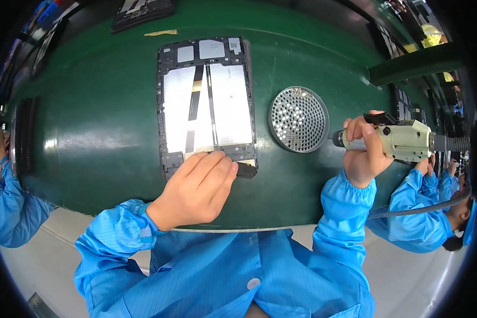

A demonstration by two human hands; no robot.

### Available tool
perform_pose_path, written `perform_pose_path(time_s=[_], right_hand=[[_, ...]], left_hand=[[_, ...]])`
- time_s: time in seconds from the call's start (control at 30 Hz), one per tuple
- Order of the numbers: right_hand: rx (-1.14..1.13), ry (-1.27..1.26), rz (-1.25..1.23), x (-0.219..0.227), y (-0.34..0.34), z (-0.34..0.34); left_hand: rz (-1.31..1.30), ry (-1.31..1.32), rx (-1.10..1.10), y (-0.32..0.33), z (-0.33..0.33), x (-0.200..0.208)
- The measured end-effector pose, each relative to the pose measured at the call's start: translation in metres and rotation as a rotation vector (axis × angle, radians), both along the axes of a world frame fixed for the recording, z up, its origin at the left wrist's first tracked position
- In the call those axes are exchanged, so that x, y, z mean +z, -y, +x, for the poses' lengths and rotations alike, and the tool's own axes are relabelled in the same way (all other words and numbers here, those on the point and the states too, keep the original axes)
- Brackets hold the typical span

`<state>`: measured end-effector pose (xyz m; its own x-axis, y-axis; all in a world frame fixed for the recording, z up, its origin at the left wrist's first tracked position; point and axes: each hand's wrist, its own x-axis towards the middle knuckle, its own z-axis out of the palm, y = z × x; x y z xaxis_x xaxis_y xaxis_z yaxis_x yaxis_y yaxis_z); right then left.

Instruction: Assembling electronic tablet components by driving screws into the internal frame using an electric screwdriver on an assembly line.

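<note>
An opened tablet (230, 106) lies face-down on the green bench, its silver inner plate crossed by black flat cables and framed in black. My left hand (199, 185) lies over its near edge with curled, closed fingers. Something dark (246, 170) shows beside the fingertips, but what they grip is hidden. My right hand (367, 146) is wrapped round a pale electric screwdriver (412, 140) with a black lever, held level and pointing left. The screwdriver's nose is close to the right rim of a round grey dish (326, 124) with a holed plate and small screws at its far side.
Another dark device (143, 13) lies at the far edge, near a yellowish strip (160, 33). Dark panels (24, 135) stand at the left. A cable (424, 209) runs on the right, below the screwdriver. Blue-sleeved co-workers sit left (18, 204) and right (416, 220). A green bar (413, 63) rises at far right.
</note>
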<state>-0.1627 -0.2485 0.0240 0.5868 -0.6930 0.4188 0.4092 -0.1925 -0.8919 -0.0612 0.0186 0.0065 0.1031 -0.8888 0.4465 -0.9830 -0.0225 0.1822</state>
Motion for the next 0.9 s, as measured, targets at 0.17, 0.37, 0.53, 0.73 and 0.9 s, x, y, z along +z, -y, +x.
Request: perform_pose_path(time_s=[0.17,0.37,0.53,0.73,0.9], right_hand=[[-0.015,-0.005,-0.030,0.003,0.008,0.000],[-0.261,-0.097,-0.173,-0.026,0.003,0.002],[-0.153,-0.121,0.014,0.004,-0.012,0.004],[-0.174,-0.109,-0.004,0.003,-0.008,-0.005],[-0.100,-0.069,0.023,-0.001,-0.004,-0.001]], left_hand=[[-0.008,-0.037,0.106,0.022,-0.002,-0.006],[0.065,0.053,0.031,0.012,-0.006,-0.008],[-0.019,0.073,0.014,0.018,-0.004,0.018],[-0.062,0.072,-0.012,0.026,-0.007,0.019],[-0.011,0.020,-0.066,0.022,0.004,0.023]])
